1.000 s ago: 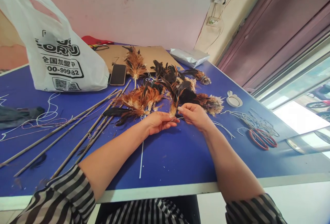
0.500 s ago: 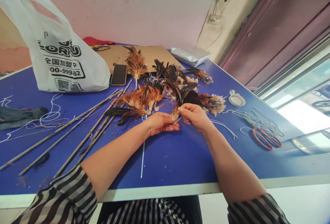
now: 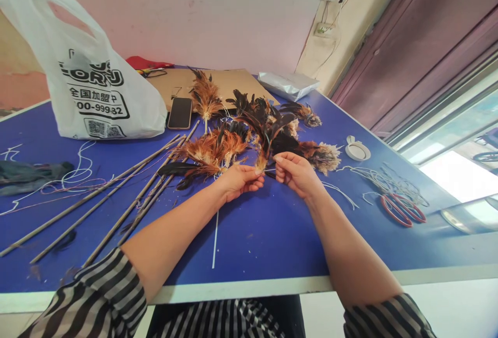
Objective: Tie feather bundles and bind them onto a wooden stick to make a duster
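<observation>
Near the middle of the blue table (image 3: 272, 244), my left hand (image 3: 241, 181) pinches the pale quill end of a bundle of feathers (image 3: 265, 138), dark and orange-brown, whose tips point away from me. My right hand (image 3: 296, 173), closed just to the right, grips a thin white string (image 3: 270, 170) that runs taut to the quill end. Around them lie more feather bunches: an orange-brown one (image 3: 218, 149) to the left, a dark one with pale ends (image 3: 327, 157) to the right, and an upright-looking brown one (image 3: 205, 97) behind.
Several thin sticks (image 3: 112, 190) lie at the left beside tangled thread (image 3: 80, 164). A white plastic bag (image 3: 105, 89) and a phone (image 3: 180, 113) sit behind them. At the right are a tape roll (image 3: 357, 150), string (image 3: 389, 180) and red-handled scissors (image 3: 400, 210).
My hands have moved apart, the left slightly leftward and up, the right slightly rightward. The string between them has been drawn straight, and the feather bundle stands more upright.
</observation>
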The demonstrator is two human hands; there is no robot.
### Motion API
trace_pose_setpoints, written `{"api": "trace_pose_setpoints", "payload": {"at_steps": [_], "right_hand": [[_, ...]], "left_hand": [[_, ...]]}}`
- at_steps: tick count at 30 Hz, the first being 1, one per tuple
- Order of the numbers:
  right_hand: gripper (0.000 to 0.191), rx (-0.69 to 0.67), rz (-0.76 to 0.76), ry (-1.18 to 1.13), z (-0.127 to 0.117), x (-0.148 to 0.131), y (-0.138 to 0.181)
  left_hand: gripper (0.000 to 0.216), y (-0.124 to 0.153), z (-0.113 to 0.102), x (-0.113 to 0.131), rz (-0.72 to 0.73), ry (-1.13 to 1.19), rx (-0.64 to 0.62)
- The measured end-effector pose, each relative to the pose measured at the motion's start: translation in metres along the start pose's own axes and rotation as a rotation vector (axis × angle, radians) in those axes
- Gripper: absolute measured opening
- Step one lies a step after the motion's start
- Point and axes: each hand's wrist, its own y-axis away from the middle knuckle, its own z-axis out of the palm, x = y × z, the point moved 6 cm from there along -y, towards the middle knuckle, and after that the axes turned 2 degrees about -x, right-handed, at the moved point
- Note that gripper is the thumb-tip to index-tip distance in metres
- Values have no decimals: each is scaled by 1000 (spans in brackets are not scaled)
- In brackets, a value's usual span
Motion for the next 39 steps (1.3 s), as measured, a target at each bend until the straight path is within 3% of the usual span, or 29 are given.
{"api": "trace_pose_setpoints", "payload": {"at_steps": [4,7,11,15,19,22,31,39], "right_hand": [[33,-77,107,345,0,13,-1],[23,-109,91,688,1,16,-1],[19,-54,-90,931,4,2,0],[13,12,-378,1044,17,-20,11],[18,-75,-639,1232,43,-27,28],[21,-160,-672,1363,53,-19,32],[17,-49,-523,1163,27,-15,14],[15,23,-483,1124,23,-18,15]], "left_hand": [[7,-2,-3,0,5,-24,11],[8,-2,-4,1,13,-47,10],[13,-3,-6,4,55,-82,45],[20,-3,-4,7,106,-208,21],[20,0,2,6,115,-324,-22],[21,2,7,5,132,-372,-38],[21,5,12,6,136,-324,-52],[23,8,16,10,154,-338,-205]]}}
